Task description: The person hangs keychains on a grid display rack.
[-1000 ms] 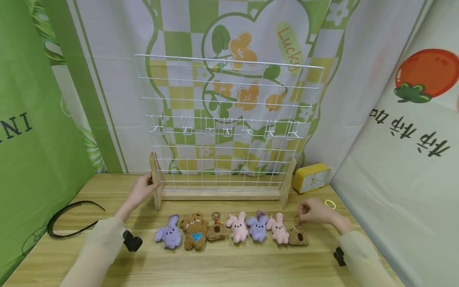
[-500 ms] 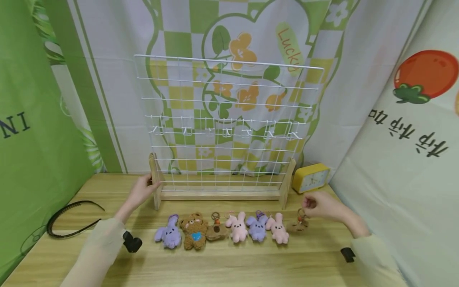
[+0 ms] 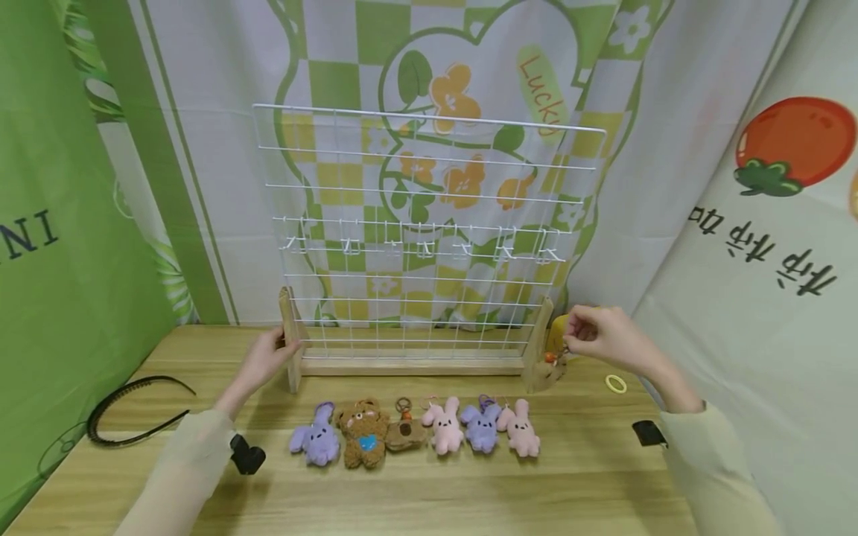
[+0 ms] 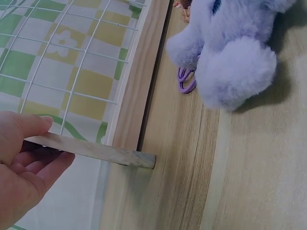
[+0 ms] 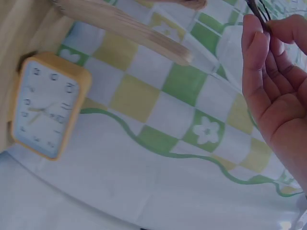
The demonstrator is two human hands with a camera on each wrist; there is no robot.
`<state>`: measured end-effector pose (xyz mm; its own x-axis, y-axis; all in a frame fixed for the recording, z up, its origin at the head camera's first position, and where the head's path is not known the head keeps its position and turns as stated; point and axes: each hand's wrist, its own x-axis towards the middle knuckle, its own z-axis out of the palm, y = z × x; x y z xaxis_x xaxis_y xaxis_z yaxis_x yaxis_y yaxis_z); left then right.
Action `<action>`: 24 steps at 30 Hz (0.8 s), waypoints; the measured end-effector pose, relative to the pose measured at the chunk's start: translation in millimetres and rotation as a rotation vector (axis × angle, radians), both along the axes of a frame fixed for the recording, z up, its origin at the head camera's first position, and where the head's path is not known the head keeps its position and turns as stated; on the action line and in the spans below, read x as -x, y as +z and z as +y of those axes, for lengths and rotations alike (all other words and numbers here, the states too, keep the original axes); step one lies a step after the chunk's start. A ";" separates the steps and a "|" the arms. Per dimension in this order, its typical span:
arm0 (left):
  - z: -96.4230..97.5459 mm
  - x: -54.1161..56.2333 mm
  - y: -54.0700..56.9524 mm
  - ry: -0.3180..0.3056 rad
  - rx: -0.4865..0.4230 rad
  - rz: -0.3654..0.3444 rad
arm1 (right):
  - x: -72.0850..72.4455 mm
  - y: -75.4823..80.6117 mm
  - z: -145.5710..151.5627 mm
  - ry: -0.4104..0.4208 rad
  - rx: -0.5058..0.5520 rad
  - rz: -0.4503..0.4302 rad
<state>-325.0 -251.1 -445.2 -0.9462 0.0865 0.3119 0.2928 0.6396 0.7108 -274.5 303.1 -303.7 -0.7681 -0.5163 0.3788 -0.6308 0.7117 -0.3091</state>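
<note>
My right hand [image 3: 606, 335] pinches the ring of a brown plush keychain [image 3: 550, 376] with an orange bead, which hangs by the rack's right wooden foot. In the right wrist view thumb and fingertips meet on a dark ring, its plush out of frame. My left hand [image 3: 261, 361] grips the left wooden upright [image 4: 91, 148] of a white wire grid rack [image 3: 412, 365]. Several white hooks [image 3: 424, 247] stick out across the grid. In front lies a row of plush keychains: purple bunny [image 3: 319, 441], brown bear [image 3: 364, 435], brown plush [image 3: 404, 434], pink bunny [image 3: 445, 426], purple bunny [image 3: 481, 429], pink bunny [image 3: 521, 432].
Behind my right hand stands a yellow alarm clock [image 5: 45, 105], mostly hidden in the head view. A yellow ring [image 3: 616, 384] lies on the wooden table [image 3: 429, 499] at right. A black headband [image 3: 100, 417] is at the left. Printed curtains [image 3: 201, 186] hang behind the rack.
My right hand has lifted the brown plush keychain from the right end of the row, up and back toward the rack's right foot. The left hand stays on the upright.
</note>
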 end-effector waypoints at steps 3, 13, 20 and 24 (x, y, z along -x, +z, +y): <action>-0.2 0.6 -0.6 -0.003 0.000 0.005 | 2.1 16.2 -5.0 -0.019 0.003 0.060; 0.3 0.3 -3.4 0.006 -0.006 0.034 | 16.4 49.1 -11.7 -0.111 0.107 0.251; 0.8 -0.7 -3.2 0.010 -0.011 0.019 | 26.8 59.9 -10.9 -0.154 0.140 0.284; 1.2 -1.2 -2.4 0.007 -0.017 0.012 | 33.1 62.5 -11.1 -0.162 0.135 0.265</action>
